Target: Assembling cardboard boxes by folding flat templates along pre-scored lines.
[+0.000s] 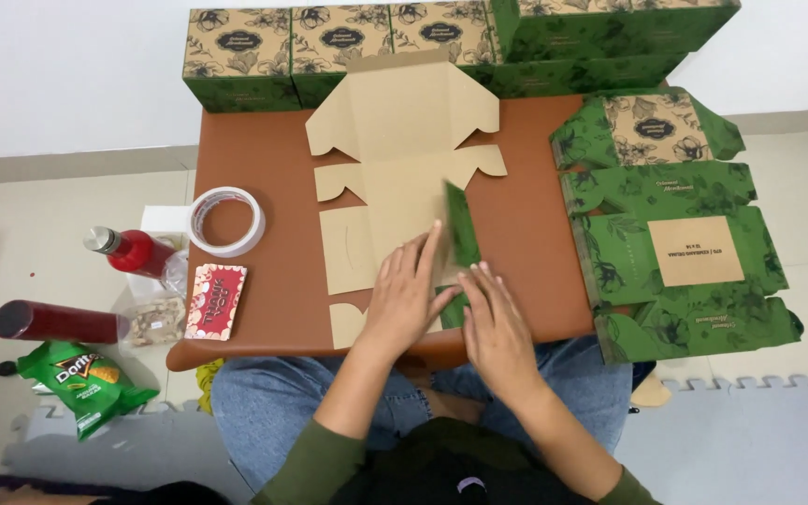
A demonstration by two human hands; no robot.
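Note:
A flat, unfolded cardboard box blank lies brown side up on the brown table. My left hand presses flat on its lower middle panel. My right hand rests beside it and pushes up the right side flap, whose green printed face stands nearly upright. Both hands touch the cardboard near the table's front edge.
Folded green-and-brown boxes line the far edge. A stack of flat green blanks lies at the right. A tape roll and a red packet sit at the left. On the floor are red bottles and a green snack bag.

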